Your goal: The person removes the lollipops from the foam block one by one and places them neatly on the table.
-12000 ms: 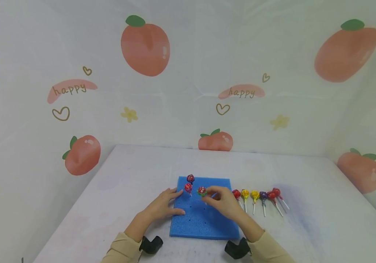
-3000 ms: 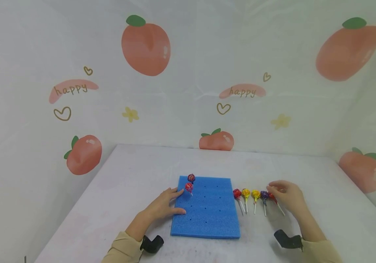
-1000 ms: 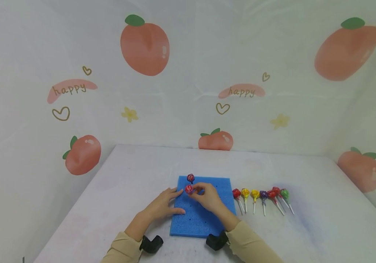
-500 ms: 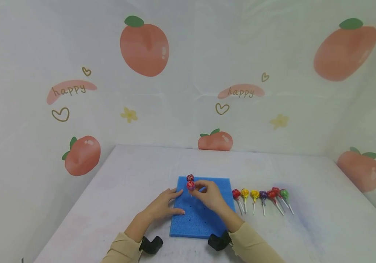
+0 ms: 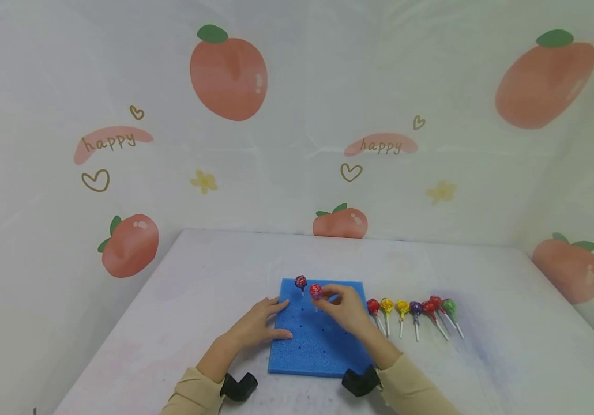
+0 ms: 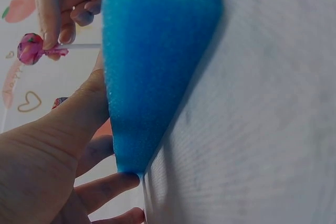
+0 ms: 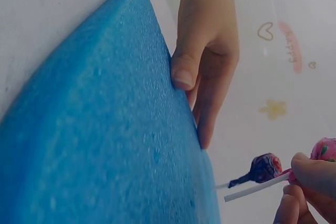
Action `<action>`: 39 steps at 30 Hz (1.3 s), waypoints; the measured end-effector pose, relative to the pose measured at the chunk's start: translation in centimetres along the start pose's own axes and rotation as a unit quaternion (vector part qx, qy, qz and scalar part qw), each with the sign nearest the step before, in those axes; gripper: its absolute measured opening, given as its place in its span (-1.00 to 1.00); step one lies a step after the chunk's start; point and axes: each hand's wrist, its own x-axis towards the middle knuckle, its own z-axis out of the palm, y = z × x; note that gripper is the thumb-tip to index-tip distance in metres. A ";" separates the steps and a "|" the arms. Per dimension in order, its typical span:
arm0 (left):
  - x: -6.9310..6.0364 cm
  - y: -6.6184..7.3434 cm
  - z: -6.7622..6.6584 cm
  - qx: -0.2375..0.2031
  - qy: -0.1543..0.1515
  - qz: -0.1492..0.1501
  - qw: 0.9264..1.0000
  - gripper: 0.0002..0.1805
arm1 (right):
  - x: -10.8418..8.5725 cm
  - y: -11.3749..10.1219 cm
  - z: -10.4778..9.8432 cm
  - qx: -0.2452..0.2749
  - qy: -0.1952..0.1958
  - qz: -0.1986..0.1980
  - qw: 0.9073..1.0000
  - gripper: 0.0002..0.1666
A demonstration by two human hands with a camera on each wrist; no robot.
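A pink-red lollipop is pinched just under its head by my right hand, above the blue foam board. Its white stick ends clear of the foam in the right wrist view. Another lollipop, dark with a red-patterned wrapper, stands upright in the board's far left corner. My left hand rests along the board's left edge, thumb and fingers spread. Small holes dot the board's top. In the left wrist view the pink lollipop appears beyond the foam.
To the right of the board lies a row of lollipops: red, two yellow ones, purple, two more reds and a green. A printed cloth hangs behind the white table.
Earlier my right hand carried the green lollipop from the board to the row's right end. Since then it has pulled the pink one from the foam and moved it right. The left hand stays put.
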 end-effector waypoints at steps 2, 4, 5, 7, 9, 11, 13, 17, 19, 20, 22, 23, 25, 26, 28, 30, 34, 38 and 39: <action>0.0 0.0 0.0 -0.001 0.000 0.000 1.000 -0.17 | -0.2 0.1 -0.3 0.004 0.005 -0.007 1.000 -0.77; 0.0 0.0 0.0 -0.002 0.000 -0.001 1.000 -0.16 | -0.4 0.3 -0.7 0.007 0.013 -0.023 1.000 -0.75; 0.0 0.0 0.0 -0.003 0.000 -0.001 1.000 -0.16 | -0.5 0.4 -0.9 0.008 0.016 -0.025 1.000 -0.75; 0.0 0.0 0.0 -0.003 -0.001 -0.002 1.000 -0.16 | -0.6 0.5 -1.2 0.008 0.022 -0.029 0.999 -0.74; 0.0 0.0 0.0 -0.004 -0.001 -0.003 1.000 -0.16 | -0.7 0.6 -1.5 0.005 0.023 -0.015 1.000 -0.76; 0.0 0.0 0.0 -0.003 -0.002 -0.004 1.000 -0.16 | -0.7 0.6 -1.8 0.003 0.021 0.013 1.000 -0.78; 0.0 0.0 0.0 -0.003 -0.002 -0.004 1.000 -0.16 | -0.8 0.6 -2.0 -0.005 0.018 0.032 0.999 -0.80; -0.1 0.0 0.0 0.002 -0.002 -0.001 1.000 -0.15 | -1.1 0.7 -2.4 -0.012 0.021 0.061 0.998 -0.82; -0.2 0.1 -0.1 0.004 -0.002 0.000 1.000 -0.15 | -1.2 0.8 -2.6 -0.011 0.025 0.063 0.998 -0.83; -0.2 0.1 -0.1 0.004 -0.003 0.001 1.000 -0.15 | -1.3 0.9 -2.7 -0.011 0.027 0.064 0.998 -0.83; -0.2 0.2 -0.1 0.003 -0.003 -0.001 1.000 -0.15 | -1.4 1.1 -2.9 -0.008 0.029 0.062 0.998 -0.83; -0.2 0.2 -0.1 0.004 -0.004 0.000 1.000 -0.15 | -1.4 1.3 -2.9 -0.008 0.028 0.060 0.998 -0.83; -0.2 0.2 -0.1 0.006 -0.005 -0.001 1.000 -0.15 | -1.5 1.5 -3.1 -0.007 0.028 0.060 0.998 -0.82; -0.2 0.2 -0.2 0.005 -0.005 -0.002 1.000 -0.15 | -1.6 1.6 -3.2 -0.007 0.029 0.062 0.998 -0.82; -0.2 0.2 -0.1 0.006 -0.004 -0.004 1.000 -0.15 | -1.6 1.8 -3.4 -0.008 0.032 0.066 0.997 -0.80; -0.2 0.1 -0.1 0.006 -0.004 -0.005 1.000 -0.16 | -1.6 1.9 -3.6 -0.011 0.038 0.074 0.997 -0.79; -0.2 0.1 -0.1 0.006 -0.002 -0.004 1.000 -0.17 | -1.8 2.1 -4.1 -0.025 0.047 0.085 0.995 -0.78; -0.2 0.1 -0.1 0.003 -0.001 -0.003 1.000 -0.17 | -2.0 2.4 -4.6 -0.031 0.056 0.095 0.993 -0.79; -0.2 0.1 -0.1 0.002 -0.001 -0.002 1.000 -0.17 | -2.0 2.5 -4.7 -0.029 0.059 0.096 0.993 -0.79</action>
